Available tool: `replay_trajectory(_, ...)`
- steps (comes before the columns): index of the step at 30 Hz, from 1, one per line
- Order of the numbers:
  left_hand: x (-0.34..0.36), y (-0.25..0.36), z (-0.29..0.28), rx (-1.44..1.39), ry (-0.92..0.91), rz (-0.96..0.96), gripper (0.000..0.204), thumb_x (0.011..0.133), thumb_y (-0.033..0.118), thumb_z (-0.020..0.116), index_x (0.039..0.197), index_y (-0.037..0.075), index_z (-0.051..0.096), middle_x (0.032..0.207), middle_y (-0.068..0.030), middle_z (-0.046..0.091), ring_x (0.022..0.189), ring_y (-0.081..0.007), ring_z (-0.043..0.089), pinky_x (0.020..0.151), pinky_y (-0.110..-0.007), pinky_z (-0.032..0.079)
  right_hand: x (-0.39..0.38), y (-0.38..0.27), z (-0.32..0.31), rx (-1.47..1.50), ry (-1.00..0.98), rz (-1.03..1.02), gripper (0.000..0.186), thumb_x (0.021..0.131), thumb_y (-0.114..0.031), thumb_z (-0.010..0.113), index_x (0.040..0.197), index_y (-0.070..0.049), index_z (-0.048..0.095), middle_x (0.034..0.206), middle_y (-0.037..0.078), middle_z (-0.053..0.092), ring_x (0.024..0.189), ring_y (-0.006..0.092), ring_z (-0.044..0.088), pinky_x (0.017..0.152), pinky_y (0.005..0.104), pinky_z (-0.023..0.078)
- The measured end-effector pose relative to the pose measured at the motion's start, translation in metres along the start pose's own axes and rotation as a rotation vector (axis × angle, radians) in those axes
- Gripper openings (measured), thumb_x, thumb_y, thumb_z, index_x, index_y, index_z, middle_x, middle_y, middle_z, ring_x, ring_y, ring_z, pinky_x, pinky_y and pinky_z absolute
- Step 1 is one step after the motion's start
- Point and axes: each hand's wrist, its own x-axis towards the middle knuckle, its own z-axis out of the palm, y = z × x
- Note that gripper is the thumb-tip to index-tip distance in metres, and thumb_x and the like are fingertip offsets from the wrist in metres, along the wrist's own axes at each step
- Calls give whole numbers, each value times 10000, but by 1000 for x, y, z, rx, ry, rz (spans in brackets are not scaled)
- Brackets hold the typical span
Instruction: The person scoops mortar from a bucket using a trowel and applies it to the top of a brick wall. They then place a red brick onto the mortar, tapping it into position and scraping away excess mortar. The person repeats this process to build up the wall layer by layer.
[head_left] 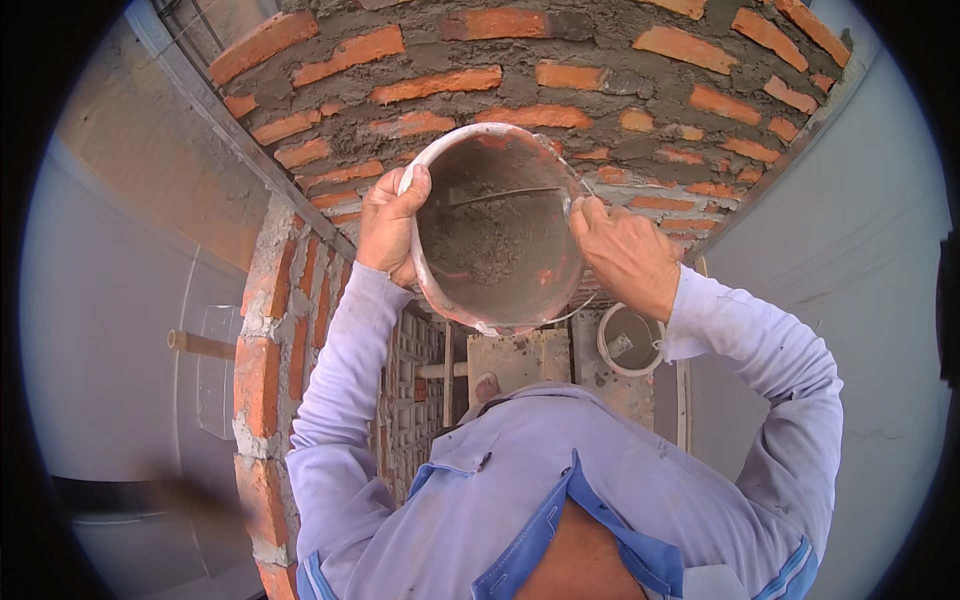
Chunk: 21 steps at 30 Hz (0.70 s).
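I hold a bucket up before me, its white-streaked rim framing a grey, mortar-coated inside with some wet clumps at the bottom. My left hand is closed on the left side of the rim, thumb over the edge. My right hand is closed on the right side, fingers curled at the rim. A thin wire handle hangs at the bucket's lower right. Behind it rises a brick wall with rough grey mortar between the bricks.
Below, a second bucket holds a small object beside worn boards, where my foot shows. A short brick edge stands at left with a pole beside it. Smooth grey walls flank me.
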Motion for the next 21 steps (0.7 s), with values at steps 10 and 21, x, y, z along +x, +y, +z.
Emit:
replay_trajectory(10, -15, -17, -4, 193, 77, 163, 167, 906, 124, 659, 771, 73, 574, 770, 31, 572, 665, -51, 483, 632, -227, 428, -21, -10, 9, -22, -99, -220, 168, 757, -76, 624, 859, 52, 585, 747, 113, 571, 686, 214, 671, 516, 297, 553)
replay_trajectory(21, -6, -29, 25, 538, -6, 198, 266, 868, 101, 678, 632, 103, 555, 635, 97, 433, 611, -29, 340, 561, -209, 250, 23, 8, 15, 224, -469, -179, 161, 752, -57, 635, 878, -8, 721, 920, 177, 703, 859, 320, 699, 684, 407, 570)
